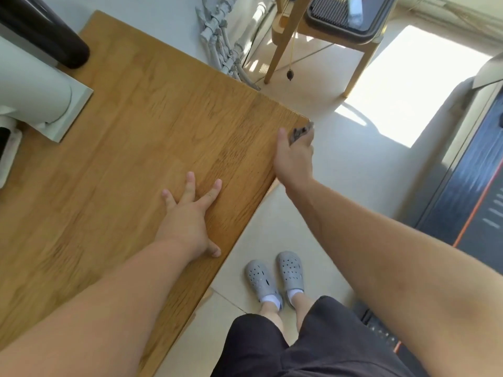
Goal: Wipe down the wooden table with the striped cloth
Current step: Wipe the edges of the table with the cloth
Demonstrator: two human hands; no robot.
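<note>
Here our left grip [190, 219] rests flat and splayed on the light-brown wooden surface [136, 118] while our right grip [294, 156] clenches the bunched grey striped cloth [300, 131] at its corner edge, so we judge the wiping unfinished.

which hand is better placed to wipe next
Right. The right hand grips the cloth at the table edge near its corner; the left hand lies flat on the wood, holding nothing.

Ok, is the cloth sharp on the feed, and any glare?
Head view: the small grey striped cloth in the right hand is motion-blurred; the brown wooden table shows smeared grain; sunlight blows out a pale floor patch upper right.
</note>
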